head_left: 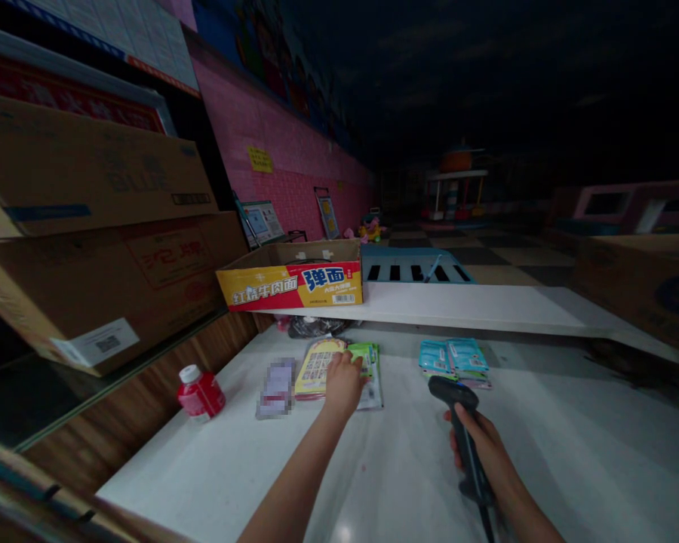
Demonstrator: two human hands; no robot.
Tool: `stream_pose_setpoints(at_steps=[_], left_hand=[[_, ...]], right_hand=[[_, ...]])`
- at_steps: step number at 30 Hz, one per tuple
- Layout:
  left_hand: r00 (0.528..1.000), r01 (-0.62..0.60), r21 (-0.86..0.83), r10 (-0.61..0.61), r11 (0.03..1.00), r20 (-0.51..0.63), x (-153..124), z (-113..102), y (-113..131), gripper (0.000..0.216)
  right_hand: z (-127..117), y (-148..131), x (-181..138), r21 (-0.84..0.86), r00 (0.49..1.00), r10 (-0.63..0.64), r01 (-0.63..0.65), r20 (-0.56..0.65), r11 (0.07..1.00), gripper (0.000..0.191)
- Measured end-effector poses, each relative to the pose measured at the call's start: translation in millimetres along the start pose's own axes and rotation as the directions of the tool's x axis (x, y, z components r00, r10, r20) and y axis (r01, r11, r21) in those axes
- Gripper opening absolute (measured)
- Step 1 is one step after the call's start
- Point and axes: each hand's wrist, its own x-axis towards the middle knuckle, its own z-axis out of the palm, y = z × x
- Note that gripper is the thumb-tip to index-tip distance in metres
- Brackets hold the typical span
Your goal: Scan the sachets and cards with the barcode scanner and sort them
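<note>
My right hand (480, 445) grips the handle of a black barcode scanner (468, 437), its head tilted up and its cable trailing down. Over a pile of flat packets lies my left hand (344, 381), fingers curled down at the edge of a green packet (367, 353). Those fingertips are partly hidden. Beside that hand, on the left, is a yellow printed packet (317, 368). Beyond the scanner's head sits a stack of blue packets (453, 357), with pink and green ones showing beneath.
A red bottle with a white cap (202, 394) stands at the left, near a blurred flat item (276, 389). A raised white shelf (475, 305) crosses behind, bearing an open yellow-and-red carton (291, 285). Cardboard boxes (113, 286) are stacked at the left; another (650, 290) is at right.
</note>
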Motion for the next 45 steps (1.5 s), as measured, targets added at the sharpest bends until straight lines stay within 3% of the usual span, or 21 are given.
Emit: stream_pose_setpoints(at_steps=[2, 6, 13, 19, 21, 24, 27, 29, 34, 38, 42, 45], left_hand=[[0.994, -0.084, -0.010, 0.084, 0.996, 0.074, 0, 3, 1, 0.034], [0.987, -0.058, -0.022, 0.060, 0.998, 0.152, 3, 7, 3, 0.038], [0.993, -0.081, -0.040, 0.085, 0.996, 0.088, 5, 8, 17, 0.036], [0.976, -0.201, -0.303, 0.216, 0.931, 0.015, 15, 32, 65, 0.031], [0.984, -0.158, -0.400, 0.180, 0.903, 0.018, 25, 45, 85, 0.030], [0.997, 0.029, -0.511, 0.011, 0.859, 0.075, 47, 63, 111, 0.021], [0.976, 0.219, -0.565, -0.178, 0.796, 0.127, 70, 75, 129, 0.019], [0.960, 0.277, -0.597, -0.248, 0.753, 0.133, 83, 80, 135, 0.029], [0.931, 0.346, -0.708, -0.318, 0.616, 0.179, 97, 86, 136, 0.047], [0.915, 0.383, -0.791, -0.314, 0.477, 0.253, 92, 84, 131, 0.037], [0.933, 0.348, -0.834, -0.249, 0.428, 0.262, 66, 77, 116, 0.011], [0.956, 0.261, -0.883, -0.230, 0.389, 0.181, 31, 73, 92, 0.010]], right_hand=[[-2, 2, 2, 0.005, 1.000, 0.018, -0.018, 0.021, 1.000, 0.047], [-2, 4, 3, 0.008, 1.000, 0.006, -0.006, 0.027, 1.000, 0.050], [1, -1, 2, 0.015, 1.000, -0.021, 0.021, -0.007, 1.000, 0.048], [-6, -13, 4, 0.059, 0.995, -0.056, 0.061, -0.081, 0.996, 0.049], [-10, -18, 5, 0.069, 0.992, -0.059, 0.067, -0.115, 0.995, 0.051], [-13, -23, 7, 0.088, 0.985, -0.063, 0.077, -0.160, 0.993, 0.055], [-14, -24, 10, 0.107, 0.983, -0.056, 0.075, -0.173, 0.991, 0.059], [-13, -23, 11, 0.113, 0.985, -0.052, 0.071, -0.162, 0.991, 0.061], [-12, -24, 11, 0.123, 0.985, -0.064, 0.084, -0.158, 0.989, 0.061], [-13, -26, 9, 0.121, 0.987, -0.064, 0.082, -0.147, 0.989, 0.060], [-12, -25, 5, 0.125, 0.991, -0.089, 0.102, -0.104, 0.987, 0.055], [-9, -24, 0, 0.123, 0.995, -0.088, 0.093, -0.046, 0.988, 0.051]])
